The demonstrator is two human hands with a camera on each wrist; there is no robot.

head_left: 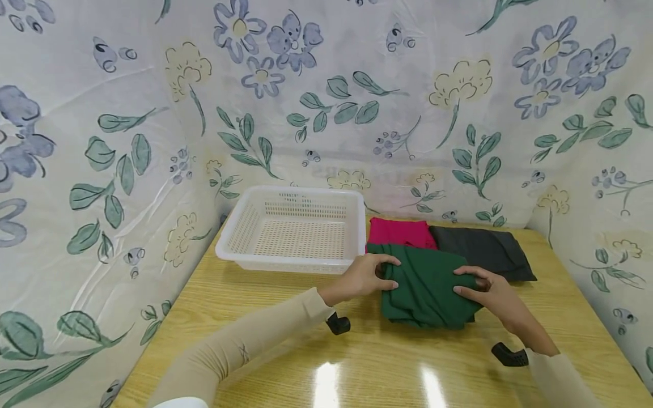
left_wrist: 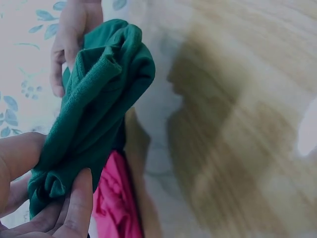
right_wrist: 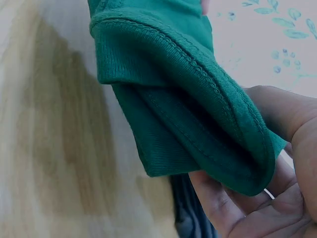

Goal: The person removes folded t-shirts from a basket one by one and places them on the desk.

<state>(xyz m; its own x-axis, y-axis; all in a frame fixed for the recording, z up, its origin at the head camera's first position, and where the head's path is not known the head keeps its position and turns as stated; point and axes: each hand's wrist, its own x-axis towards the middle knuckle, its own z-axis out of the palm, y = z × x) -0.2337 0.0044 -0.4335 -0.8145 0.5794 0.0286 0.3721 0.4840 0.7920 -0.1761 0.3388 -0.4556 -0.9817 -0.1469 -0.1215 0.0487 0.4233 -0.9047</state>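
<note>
A folded green garment [head_left: 428, 289] is held up between both hands, above the front of the other folded cloths. My left hand [head_left: 363, 276] grips its left edge; in the left wrist view the thumb and fingers [left_wrist: 79, 201] pinch the folded layers. On the opposite edge my right hand [head_left: 495, 294] holds the cloth, thumb on one face and fingers beneath, and the right wrist view shows stitched hems and ribbed edges of the garment [right_wrist: 163, 54]. Behind it lie a folded pink cloth [head_left: 400, 231] and a folded dark grey cloth [head_left: 484, 249], both partly covered from sight.
A white perforated plastic basket [head_left: 293, 263] stands at the back left of the wooden table [head_left: 265, 340], with nothing seen inside. Floral-printed sheeting [head_left: 326, 141] rises behind the table and along both sides. Black wrist-mounted pieces hang below each forearm.
</note>
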